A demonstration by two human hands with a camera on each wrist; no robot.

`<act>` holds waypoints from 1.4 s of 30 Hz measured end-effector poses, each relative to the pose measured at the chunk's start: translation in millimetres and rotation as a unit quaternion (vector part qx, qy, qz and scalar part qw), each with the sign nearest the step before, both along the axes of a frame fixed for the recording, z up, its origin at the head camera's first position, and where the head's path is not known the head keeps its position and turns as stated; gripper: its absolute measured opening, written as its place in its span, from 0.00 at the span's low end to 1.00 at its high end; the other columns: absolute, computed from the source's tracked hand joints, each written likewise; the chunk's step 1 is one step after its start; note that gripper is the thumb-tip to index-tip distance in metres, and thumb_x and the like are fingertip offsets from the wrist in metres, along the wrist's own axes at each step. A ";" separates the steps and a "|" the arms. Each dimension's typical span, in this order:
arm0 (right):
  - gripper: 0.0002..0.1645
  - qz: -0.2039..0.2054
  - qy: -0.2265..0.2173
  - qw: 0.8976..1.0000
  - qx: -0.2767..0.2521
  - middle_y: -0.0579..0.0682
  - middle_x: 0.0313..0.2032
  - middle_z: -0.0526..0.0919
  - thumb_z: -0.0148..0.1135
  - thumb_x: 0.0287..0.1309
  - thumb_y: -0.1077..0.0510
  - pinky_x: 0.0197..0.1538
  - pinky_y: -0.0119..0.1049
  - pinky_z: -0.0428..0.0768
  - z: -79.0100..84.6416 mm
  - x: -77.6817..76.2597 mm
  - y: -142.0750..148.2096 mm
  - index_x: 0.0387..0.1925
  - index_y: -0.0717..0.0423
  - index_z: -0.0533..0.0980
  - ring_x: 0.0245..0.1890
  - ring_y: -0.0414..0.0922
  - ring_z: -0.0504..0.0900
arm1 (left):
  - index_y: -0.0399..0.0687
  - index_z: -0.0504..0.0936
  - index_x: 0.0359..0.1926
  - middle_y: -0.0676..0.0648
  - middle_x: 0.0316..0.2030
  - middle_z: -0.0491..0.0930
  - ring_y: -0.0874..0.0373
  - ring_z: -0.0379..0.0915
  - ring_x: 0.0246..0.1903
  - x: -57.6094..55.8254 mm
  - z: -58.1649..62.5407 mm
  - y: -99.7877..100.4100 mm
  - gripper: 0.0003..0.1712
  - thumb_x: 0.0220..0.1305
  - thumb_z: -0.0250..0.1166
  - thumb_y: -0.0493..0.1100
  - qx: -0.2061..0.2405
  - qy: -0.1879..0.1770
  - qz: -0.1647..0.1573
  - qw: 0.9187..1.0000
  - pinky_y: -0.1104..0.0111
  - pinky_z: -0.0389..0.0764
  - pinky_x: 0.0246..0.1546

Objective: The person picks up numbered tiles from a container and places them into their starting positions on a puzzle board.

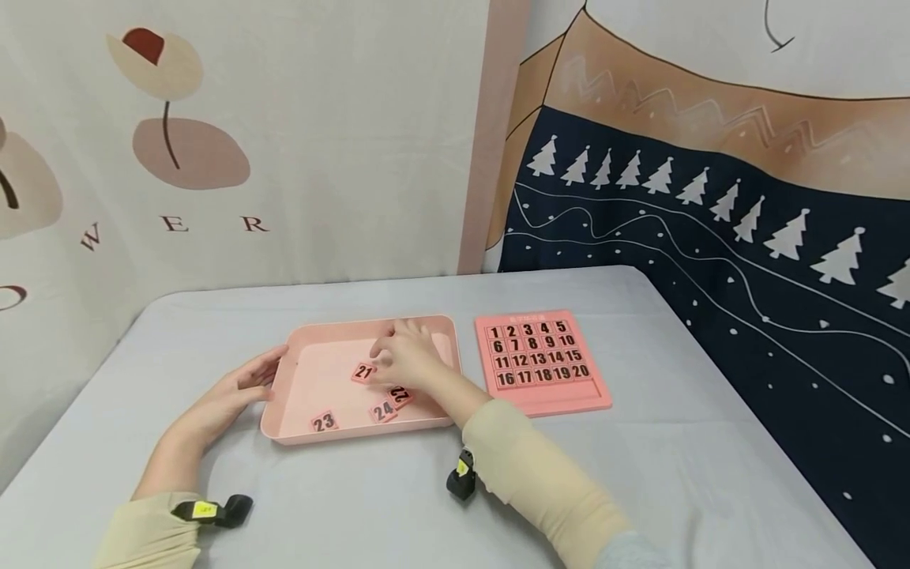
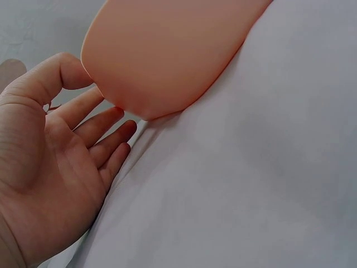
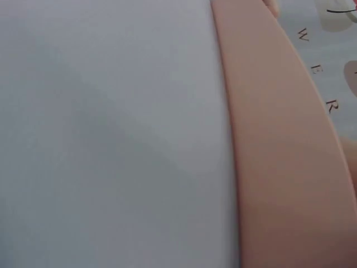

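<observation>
My left hand (image 1: 226, 399) rests against the left end of a shallow pink tray (image 1: 284, 411). In the left wrist view its thumb and extended fingers touch the outside of the tray wall (image 2: 156, 61). Over the tray, my right hand (image 1: 408, 357) reaches down with bent, parted fingers. Its thumb side overlaps the edge of a pink number tile 21 (image 1: 363, 372). Below that hand lie tile 22 (image 1: 400, 396) and tile 24 (image 1: 383, 411), close together. Tile 23 (image 1: 325, 421) lies near the front wall. The right wrist view shows the tray's outer wall (image 3: 284, 145), not the fingertips.
Right of the tray lies a pink number board (image 1: 600, 393) with tiles 1 to 20 in rows and a bare strip along its lower edge. A pale cloth (image 1: 341, 506) covers the table. Printed curtains (image 1: 355, 158) hang behind and to the right.
</observation>
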State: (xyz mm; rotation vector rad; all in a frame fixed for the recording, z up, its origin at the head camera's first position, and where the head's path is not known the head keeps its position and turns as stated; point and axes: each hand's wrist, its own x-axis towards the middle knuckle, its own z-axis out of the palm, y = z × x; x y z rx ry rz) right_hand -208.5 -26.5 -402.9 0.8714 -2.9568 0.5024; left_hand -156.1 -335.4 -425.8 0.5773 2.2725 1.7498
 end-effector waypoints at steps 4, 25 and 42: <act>0.20 -0.011 -0.007 1.000 0.014 0.41 0.48 0.69 0.70 0.44 0.32 0.53 0.38 0.61 -4.3 -0.8 -6.1 0.37 0.34 0.81 0.50 0.41 0.63 | 0.36 0.50 0.73 0.39 0.73 0.49 0.76 0.58 0.58 -0.1 -0.3 -1.0 0.39 0.64 0.55 0.30 0.002 0.003 -0.002 1.000 0.83 0.62 0.52; 0.19 0.035 0.043 0.995 -0.083 0.44 0.53 0.70 0.73 0.45 0.41 0.61 0.43 0.55 19.9 18.8 32.2 0.41 0.39 0.82 0.55 0.43 0.63 | 0.36 0.50 0.73 0.40 0.72 0.50 0.76 0.58 0.58 -1.3 -0.7 -0.7 0.39 0.63 0.56 0.29 0.002 0.008 -0.004 1.000 0.83 0.63 0.52; 0.18 0.063 0.093 0.986 -0.126 0.45 0.51 0.70 0.75 0.43 0.47 0.55 0.45 0.59 34.9 43.1 103.1 0.40 0.41 0.83 0.51 0.46 0.65 | 0.35 0.50 0.73 0.41 0.72 0.51 0.76 0.58 0.59 0.7 1.0 -0.4 0.39 0.63 0.55 0.28 0.005 0.012 -0.006 1.000 0.83 0.63 0.52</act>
